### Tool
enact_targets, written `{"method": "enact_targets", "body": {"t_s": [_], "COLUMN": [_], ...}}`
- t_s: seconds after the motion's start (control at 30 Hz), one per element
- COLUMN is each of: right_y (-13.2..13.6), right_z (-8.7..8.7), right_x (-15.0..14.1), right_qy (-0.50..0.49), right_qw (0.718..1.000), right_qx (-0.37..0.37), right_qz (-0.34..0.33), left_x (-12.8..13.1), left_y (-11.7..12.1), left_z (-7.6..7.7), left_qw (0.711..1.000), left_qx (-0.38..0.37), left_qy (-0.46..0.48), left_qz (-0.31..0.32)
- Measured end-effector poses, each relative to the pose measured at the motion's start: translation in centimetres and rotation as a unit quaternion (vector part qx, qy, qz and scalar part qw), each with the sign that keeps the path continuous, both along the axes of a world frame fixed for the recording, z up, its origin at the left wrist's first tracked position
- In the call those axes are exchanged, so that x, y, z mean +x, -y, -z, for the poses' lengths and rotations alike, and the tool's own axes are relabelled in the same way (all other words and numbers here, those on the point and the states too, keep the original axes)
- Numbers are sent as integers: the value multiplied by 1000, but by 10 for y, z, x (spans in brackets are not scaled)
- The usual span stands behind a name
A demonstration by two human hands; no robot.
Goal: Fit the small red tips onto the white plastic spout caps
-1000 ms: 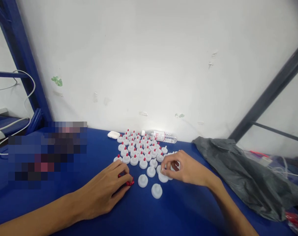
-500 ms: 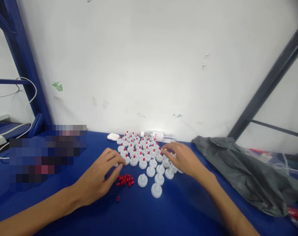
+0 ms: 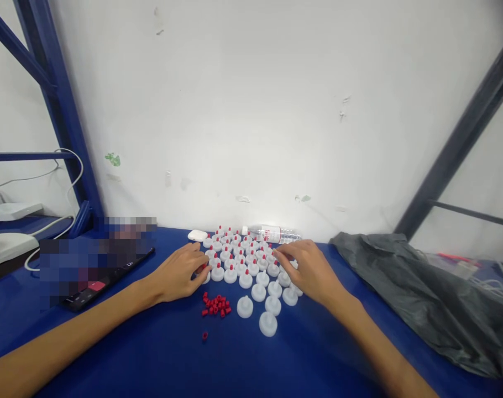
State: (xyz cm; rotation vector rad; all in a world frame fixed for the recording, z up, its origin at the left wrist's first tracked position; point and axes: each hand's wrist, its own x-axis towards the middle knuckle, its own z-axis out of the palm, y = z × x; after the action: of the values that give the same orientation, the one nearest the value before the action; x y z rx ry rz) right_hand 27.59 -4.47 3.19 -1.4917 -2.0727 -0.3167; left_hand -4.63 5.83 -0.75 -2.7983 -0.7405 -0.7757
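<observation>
Left grip (image 3: pixel 180 275), right grip (image 3: pixel 312 271) curled, closure unclear; round white lids (image 3: pixel 245 307), hollow red caps (image 3: pixel 215 304).

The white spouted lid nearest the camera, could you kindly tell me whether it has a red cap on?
Uncapped: the white spouted lid is pale right to its tip, with no red showing.

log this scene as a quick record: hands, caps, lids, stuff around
left hand: at left edge of the red-tipped lids
right hand: at right side of the lids, grip unclear
loose red caps: piled, one apart
bare white lids: right of the caps
behind: clear bottle on its side, white rounded object
far right: grey sheet
</observation>
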Motion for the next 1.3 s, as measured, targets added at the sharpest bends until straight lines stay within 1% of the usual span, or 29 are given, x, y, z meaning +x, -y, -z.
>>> {"method": "enact_targets", "body": {"t_s": [0.1, 0.2, 0.3, 0.4, 0.43, 0.5, 0.57, 0.63, 0.67, 0.73, 0.8, 0.83, 0.87, 0.9, 0.93, 1.0, 1.1, 1.17, 1.23, 1.3], "right_y": [6, 15, 25, 31, 32, 33, 33, 33, 33, 29, 21, 16, 10, 5, 0, -9, -15, -17, -19, -21], "right_z": [-1, -3, 1, 12, 16, 23, 25, 23, 20, 14, 8, 6, 5, 4, 4, 7, 11, 14, 16, 17], "right_x": [-10, -28, -49, -66, -70, -75, -79, -79, -77, -68, -49, -38, -26, -15, -5, 10, 17, 19, 21, 25], "right_qy": [-9, -24, -19, -5, -2, 1, 11, 31, 45, 64, 53, 30, -1, -30, -44, -59, -60, -61, -60, -61], "right_qw": [999, 995, 989, 980, 977, 976, 978, 979, 979, 980, 988, 992, 996, 997, 995, 994, 994, 995, 996, 996], "right_qx": [30, 68, 64, 52, 54, 57, 48, 38, 37, 47, 64, 78, 84, 77, 74, 59, 32, 17, 9, 7], "right_qz": [-18, -72, -133, -190, -204, -211, -201, -196, -197, -184, -133, -93, -38, 13, 42, 74, 81, 76, 68, 65], "left_x": [-2, -1, 5, 14, 17, 21, 25, 27, 27, 24, 18, 14, 10, 7, 5, 4, 8, 10, 11, 10], "left_y": [4, 16, 34, 51, 56, 64, 71, 76, 77, 75, 67, 62, 57, 52, 48, 44, 48, 51, 53, 53], "left_z": [-6, -12, -12, -8, -7, -7, -8, -10, -10, -12, -14, -16, -17, -18, -18, -17, -11, -7, -4, -2], "left_qw": [999, 997, 993, 984, 982, 981, 983, 984, 984, 978, 966, 962, 961, 964, 967, 975, 984, 986, 986, 986], "left_qx": [-1, -5, -9, -3, 1, 6, 9, -7, -30, -91, -138, -142, -143, -142, -141, -145, -152, -154, -157, -159], "left_qy": [32, 79, 115, 147, 153, 155, 138, 125, 130, 171, 219, 231, 234, 225, 210, 168, 95, 56, 37, 37], "left_qz": [-11, -5, 37, 96, 110, 120, 121, 123, 117, 77, 13, -9, -22, -27, -25, -7, 25, 34, 36, 35]}}
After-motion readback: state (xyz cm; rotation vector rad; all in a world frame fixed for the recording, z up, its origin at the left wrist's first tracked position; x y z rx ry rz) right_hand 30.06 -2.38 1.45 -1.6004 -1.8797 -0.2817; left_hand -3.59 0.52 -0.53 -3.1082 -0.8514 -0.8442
